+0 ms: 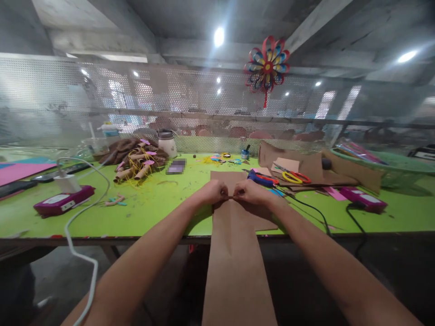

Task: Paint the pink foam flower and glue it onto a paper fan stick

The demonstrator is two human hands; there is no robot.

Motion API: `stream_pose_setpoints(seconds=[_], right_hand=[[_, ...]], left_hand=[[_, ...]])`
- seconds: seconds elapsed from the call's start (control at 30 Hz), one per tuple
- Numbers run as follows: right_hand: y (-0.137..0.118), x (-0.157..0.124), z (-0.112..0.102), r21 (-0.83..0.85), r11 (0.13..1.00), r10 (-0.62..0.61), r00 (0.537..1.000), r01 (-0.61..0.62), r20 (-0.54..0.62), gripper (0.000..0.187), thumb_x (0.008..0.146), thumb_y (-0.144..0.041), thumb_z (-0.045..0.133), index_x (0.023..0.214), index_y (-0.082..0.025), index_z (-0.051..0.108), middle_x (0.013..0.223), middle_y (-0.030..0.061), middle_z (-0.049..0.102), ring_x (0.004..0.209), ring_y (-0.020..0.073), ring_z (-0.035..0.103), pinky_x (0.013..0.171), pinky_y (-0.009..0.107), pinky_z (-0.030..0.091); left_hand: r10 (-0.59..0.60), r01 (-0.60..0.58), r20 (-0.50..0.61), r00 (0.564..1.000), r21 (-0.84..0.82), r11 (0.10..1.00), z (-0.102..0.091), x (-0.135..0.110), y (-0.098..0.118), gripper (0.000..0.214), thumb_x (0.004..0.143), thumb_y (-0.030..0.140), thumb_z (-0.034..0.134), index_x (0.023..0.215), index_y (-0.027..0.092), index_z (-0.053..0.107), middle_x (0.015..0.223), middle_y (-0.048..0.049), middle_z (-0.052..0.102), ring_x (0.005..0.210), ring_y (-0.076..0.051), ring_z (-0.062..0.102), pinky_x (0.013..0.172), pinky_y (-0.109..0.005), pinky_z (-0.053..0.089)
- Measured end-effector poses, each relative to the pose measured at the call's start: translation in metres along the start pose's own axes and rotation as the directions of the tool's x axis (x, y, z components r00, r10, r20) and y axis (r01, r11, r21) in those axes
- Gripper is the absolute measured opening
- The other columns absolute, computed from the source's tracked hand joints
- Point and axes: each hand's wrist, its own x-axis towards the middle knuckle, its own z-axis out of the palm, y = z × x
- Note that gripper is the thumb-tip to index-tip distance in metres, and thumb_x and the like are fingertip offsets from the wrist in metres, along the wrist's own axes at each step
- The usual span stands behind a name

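At our green table (142, 206), our left hand (216, 192) and right hand (247, 191) pinch a brown paper strip (238, 271) reaching past the near edge; beyond stands a perforated screen (190, 97) under a concrete ceiling (197, 20).

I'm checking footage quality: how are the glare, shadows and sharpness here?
Head view: the central ceiling lamp flares brightly; head view: soft shadow darkens the green table beside the left forearm; head view: the hands and brown paper are readable, finger detail soft; head view: a pixelated patch hides something.
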Motion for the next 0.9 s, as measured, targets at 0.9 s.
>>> stream_pose_setpoints(seconds=[0.9], right_hand=[[0.010,-0.007,-0.014,-0.071,0.997,0.048,0.977,-0.034,0.207,0.024,0.072,-0.007,0.050,0.090,-0.014,0.066,0.082,0.0038,0.064,0.068,0.0117,0.053,0.058,0.019,0.036]], left_hand=[[-0.004,0.020,0.213,0.977,-0.073,0.997,-0.011,-0.005,-0.007,0.041,0.057,0.000,0.044,0.088,0.017,0.065,0.075,-0.0013,0.062,0.063,-0.012,0.050,0.055,-0.020,0.033]])
